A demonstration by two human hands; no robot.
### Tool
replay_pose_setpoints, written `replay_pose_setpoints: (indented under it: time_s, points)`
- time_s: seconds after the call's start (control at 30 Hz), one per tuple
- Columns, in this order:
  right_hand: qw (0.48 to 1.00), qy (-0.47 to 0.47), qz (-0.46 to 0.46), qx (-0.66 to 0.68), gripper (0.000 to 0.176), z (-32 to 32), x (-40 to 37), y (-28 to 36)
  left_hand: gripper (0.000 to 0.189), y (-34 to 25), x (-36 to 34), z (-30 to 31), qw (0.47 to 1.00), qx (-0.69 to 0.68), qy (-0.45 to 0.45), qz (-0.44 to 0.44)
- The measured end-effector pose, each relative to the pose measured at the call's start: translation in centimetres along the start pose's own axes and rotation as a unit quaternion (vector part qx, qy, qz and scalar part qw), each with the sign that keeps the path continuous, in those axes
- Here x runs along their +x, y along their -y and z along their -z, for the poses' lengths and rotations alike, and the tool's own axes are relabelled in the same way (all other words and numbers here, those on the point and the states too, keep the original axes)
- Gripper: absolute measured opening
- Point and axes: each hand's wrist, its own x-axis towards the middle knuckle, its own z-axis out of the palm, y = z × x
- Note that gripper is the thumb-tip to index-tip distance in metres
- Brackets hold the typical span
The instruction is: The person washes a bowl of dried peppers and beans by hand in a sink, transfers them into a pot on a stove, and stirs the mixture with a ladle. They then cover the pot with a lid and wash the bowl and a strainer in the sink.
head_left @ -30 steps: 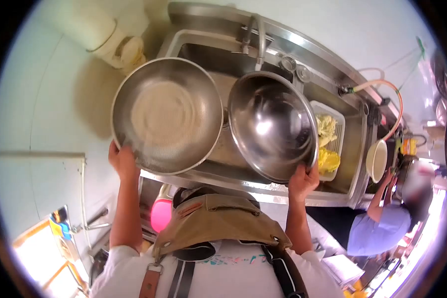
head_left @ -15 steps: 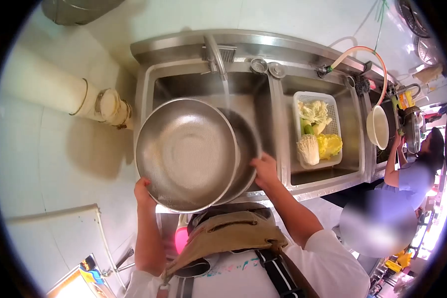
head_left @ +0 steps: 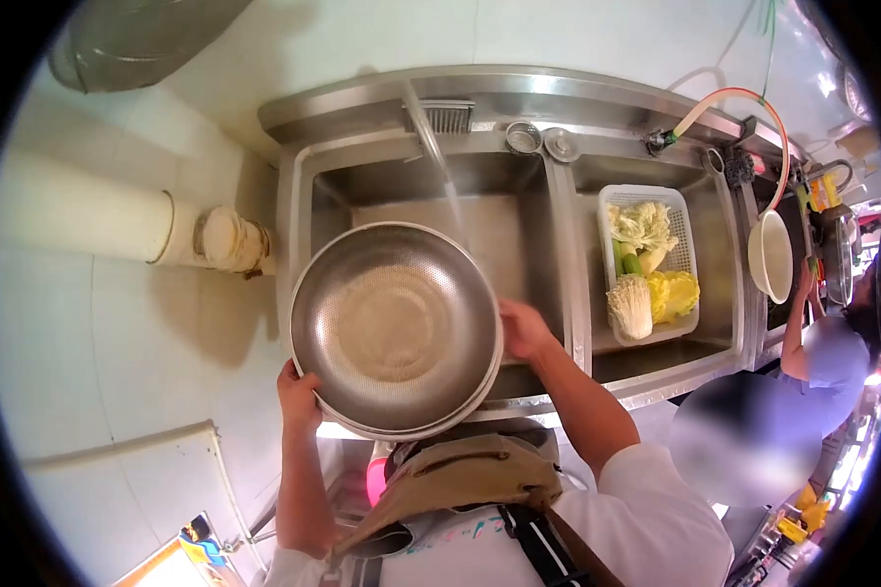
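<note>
one colander [head_left: 396, 328], left hand [head_left: 299, 396], right hand [head_left: 524, 330] gripping

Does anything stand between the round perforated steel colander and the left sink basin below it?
Only the plain steel bowl that the perforated steel colander nests in. The left sink basin's visible floor is bare; the part underneath is hidden.

Wears a white T-shirt [head_left: 656, 519] under a tan canvas pouch [head_left: 460, 474].
Shows short sleeves at lower centre and lower right of the frame, with both forearms bare down to the left hand [head_left: 299, 396] and the right hand [head_left: 524, 330]. Carries a faint teal and pink print across the chest, just below the pouch. Has a stitched flap and a folded top edge in khaki cloth. Runs a black webbing strap [head_left: 529, 538] beside a brown leather strap [head_left: 576, 553] diagonally toward the bottom right.
</note>
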Motion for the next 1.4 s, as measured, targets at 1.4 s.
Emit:
replay_pose_setpoints:
  time_s: [1.4]
  points:
    - [0.912,0.001,-0.015,0.410,0.028,-10.0,25.8,14.6,0.042,-3.9,-17.8,-14.1,0.832,0.309,-0.340,-0.311]
